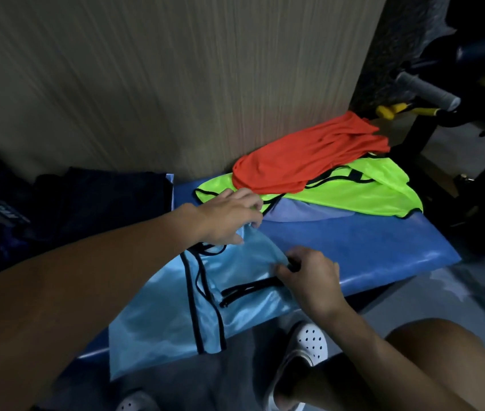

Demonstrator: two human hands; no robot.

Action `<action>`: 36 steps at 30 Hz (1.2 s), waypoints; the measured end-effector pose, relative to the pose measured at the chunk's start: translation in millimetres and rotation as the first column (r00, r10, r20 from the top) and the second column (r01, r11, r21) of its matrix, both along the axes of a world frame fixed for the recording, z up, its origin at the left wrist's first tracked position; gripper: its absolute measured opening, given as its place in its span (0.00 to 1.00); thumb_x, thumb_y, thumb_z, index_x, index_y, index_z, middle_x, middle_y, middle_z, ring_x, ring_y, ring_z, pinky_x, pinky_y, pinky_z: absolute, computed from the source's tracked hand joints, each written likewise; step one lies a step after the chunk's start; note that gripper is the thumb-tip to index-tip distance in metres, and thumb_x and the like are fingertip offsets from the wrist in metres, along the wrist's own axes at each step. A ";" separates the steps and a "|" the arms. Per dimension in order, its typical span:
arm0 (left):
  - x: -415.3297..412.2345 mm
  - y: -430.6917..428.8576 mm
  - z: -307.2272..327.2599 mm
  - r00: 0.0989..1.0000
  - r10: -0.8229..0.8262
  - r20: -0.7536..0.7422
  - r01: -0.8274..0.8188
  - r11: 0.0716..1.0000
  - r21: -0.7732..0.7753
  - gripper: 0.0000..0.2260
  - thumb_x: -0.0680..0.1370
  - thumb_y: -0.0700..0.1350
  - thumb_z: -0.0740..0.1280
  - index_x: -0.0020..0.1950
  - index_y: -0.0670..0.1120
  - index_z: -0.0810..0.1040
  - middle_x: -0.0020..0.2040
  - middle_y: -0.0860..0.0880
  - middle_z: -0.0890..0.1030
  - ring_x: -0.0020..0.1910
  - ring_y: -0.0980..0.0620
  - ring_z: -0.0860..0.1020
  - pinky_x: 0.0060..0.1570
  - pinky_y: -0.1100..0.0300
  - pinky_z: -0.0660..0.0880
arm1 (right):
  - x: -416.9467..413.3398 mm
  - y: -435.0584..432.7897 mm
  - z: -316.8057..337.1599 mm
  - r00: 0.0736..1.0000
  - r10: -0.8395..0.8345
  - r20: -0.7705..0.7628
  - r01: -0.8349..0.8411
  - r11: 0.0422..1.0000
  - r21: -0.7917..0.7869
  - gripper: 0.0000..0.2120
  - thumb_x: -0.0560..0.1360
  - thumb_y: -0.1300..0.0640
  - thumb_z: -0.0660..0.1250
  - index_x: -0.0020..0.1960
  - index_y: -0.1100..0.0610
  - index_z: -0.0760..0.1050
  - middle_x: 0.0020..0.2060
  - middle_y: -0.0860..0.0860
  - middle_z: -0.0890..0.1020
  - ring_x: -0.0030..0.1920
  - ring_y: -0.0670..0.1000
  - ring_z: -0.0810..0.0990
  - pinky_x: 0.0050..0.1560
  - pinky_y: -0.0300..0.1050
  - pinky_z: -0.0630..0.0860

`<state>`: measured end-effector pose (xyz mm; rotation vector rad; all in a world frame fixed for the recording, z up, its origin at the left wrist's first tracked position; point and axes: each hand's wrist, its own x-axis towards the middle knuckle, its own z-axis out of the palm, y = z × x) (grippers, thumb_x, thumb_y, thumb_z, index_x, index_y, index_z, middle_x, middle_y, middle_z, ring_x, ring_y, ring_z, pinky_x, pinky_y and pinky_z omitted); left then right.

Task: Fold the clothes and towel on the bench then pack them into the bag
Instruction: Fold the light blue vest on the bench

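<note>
At the far left, one dark bag (102, 203) is lying slumped on the blue bench (353, 247) against the wall. Just right of it, one light blue vest (161, 307) with black trim is lying spread over the bench's near edge, its lower part hanging off toward the floor. The left hand (229, 215) is reaching across to the vest's far edge, fingers curled down and pinching the fabric there; whether they are also touching the neighbouring vest is unclear. The right hand (309, 277) is resting at the vest's right side, fingers bent tight and thumb closing on a black-trimmed edge. Further right, at the far end of the bench, one yellow-green vest (368, 191) is lying flat, with one orange garment (294, 161) bunched on top of it and one pale blue cloth (303, 213) peeking out underneath. Below the bench, two white perforated shoes are showing, one (134, 403) at the near left and one (306, 342) under the right wrist.
</note>
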<state>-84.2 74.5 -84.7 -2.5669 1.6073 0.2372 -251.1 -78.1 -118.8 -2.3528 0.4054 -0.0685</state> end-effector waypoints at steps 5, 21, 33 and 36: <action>15.2 -5.2 3.1 0.989 0.134 -0.056 -0.142 0.975 -0.170 0.12 0.72 0.44 0.72 0.43 0.52 0.68 0.40 0.54 0.75 0.46 0.52 0.72 0.60 0.54 0.59 | 13.4 -14.9 2.3 0.983 -0.096 0.159 0.058 0.971 0.231 0.11 0.71 0.56 0.74 0.36 0.52 0.73 0.29 0.46 0.76 0.33 0.44 0.75 0.36 0.40 0.70; 61.0 -28.1 56.9 0.988 0.075 -0.135 -0.139 0.816 -0.561 0.05 0.72 0.47 0.69 0.45 0.54 0.75 0.42 0.60 0.78 0.44 0.60 0.76 0.53 0.48 0.74 | 34.7 -47.3 35.2 0.878 -0.163 0.450 0.033 0.959 0.282 0.07 0.71 0.62 0.74 0.43 0.51 0.79 0.36 0.44 0.82 0.38 0.44 0.80 0.39 0.35 0.74; 7.1 94.7 23.6 0.965 0.107 0.239 -0.050 0.971 -0.234 0.19 0.66 0.38 0.76 0.54 0.51 0.80 0.56 0.51 0.76 0.60 0.49 0.72 0.59 0.50 0.66 | -11.2 53.7 2.2 0.824 0.468 0.319 -0.501 0.865 0.025 0.14 0.72 0.55 0.70 0.57 0.53 0.76 0.52 0.46 0.75 0.50 0.48 0.78 0.52 0.46 0.76; -3.7 106.8 11.5 0.963 0.190 0.189 -0.163 0.975 -0.151 0.27 0.68 0.40 0.71 0.67 0.52 0.74 0.68 0.47 0.71 0.68 0.44 0.68 0.67 0.50 0.61 | -16.1 62.1 3.6 0.802 0.512 0.310 -0.537 0.844 -0.004 0.14 0.75 0.46 0.66 0.57 0.51 0.76 0.52 0.45 0.75 0.50 0.48 0.78 0.52 0.47 0.76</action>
